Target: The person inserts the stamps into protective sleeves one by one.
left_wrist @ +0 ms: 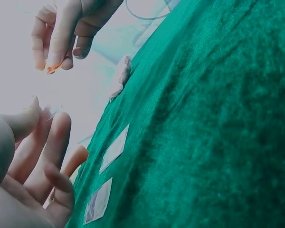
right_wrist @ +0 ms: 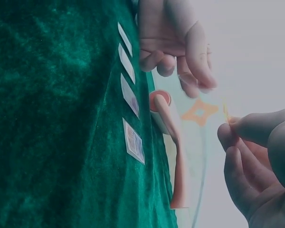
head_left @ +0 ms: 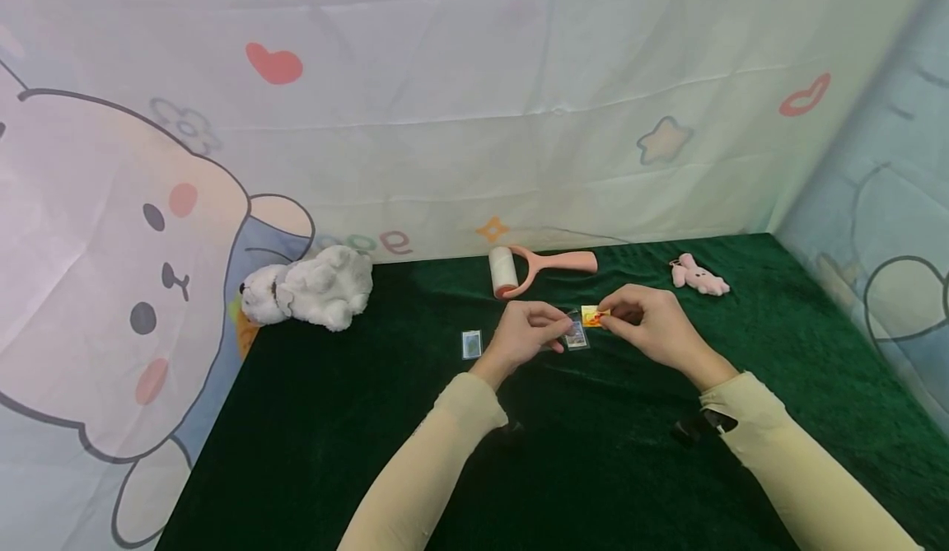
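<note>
In the head view my right hand (head_left: 660, 330) pinches a small yellow-and-red card (head_left: 592, 315) between thumb and fingertips. From the right wrist view the yellow card (right_wrist: 225, 111) is seen nearly edge-on. My left hand (head_left: 521, 338) is just left of it, thumb and fingers pinching a thin clear film, perhaps a small plastic sleeve (left_wrist: 55, 110), faint against the bright background. Below the hands a small picture card (head_left: 576, 336) lies on the cloth. Another picture card (head_left: 471, 344) lies left of the left hand; the right wrist view shows several such cards (right_wrist: 134, 141) in a row.
A lint roller (head_left: 559, 262) with a pink handle lies behind the hands. To the far left is a white plush dog (head_left: 319, 287); a small pink plush toy (head_left: 699, 276) lies at the right. Dark green cloth (head_left: 311, 452) covers the table, against a printed curtain (head_left: 460, 106).
</note>
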Demonstrator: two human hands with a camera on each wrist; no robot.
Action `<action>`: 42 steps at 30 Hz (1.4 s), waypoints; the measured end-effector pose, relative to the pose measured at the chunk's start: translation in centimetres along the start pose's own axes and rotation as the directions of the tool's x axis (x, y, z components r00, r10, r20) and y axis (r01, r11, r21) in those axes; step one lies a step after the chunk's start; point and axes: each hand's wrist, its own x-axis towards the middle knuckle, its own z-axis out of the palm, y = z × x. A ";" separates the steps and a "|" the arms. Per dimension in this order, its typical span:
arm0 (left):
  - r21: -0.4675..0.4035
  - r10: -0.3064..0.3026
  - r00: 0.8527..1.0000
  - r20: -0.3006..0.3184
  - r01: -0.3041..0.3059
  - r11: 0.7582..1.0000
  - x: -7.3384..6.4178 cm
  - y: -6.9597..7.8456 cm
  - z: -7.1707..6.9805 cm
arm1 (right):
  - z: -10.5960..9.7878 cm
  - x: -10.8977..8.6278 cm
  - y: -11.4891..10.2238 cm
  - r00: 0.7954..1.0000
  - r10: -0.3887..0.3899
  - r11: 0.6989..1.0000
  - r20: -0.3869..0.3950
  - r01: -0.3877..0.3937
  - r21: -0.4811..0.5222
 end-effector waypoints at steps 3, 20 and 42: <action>-0.016 0.016 0.999 0.051 -0.015 1.000 -0.1 0.0 0.0 | 0.1 0.0 0.0 1.000 -0.001 1.000 -0.003 0.001 0.006; 0.055 0.032 0.999 -0.026 -0.031 0.998 -0.2 0.1 0.1 | 0.4 -0.1 -0.1 1.000 0.015 0.999 -0.001 -0.015 0.036; 0.001 0.006 0.998 -0.058 -0.006 1.000 -0.1 -0.1 0.0 | 0.2 0.1 -0.4 0.999 -0.012 1.000 -0.045 0.012 0.008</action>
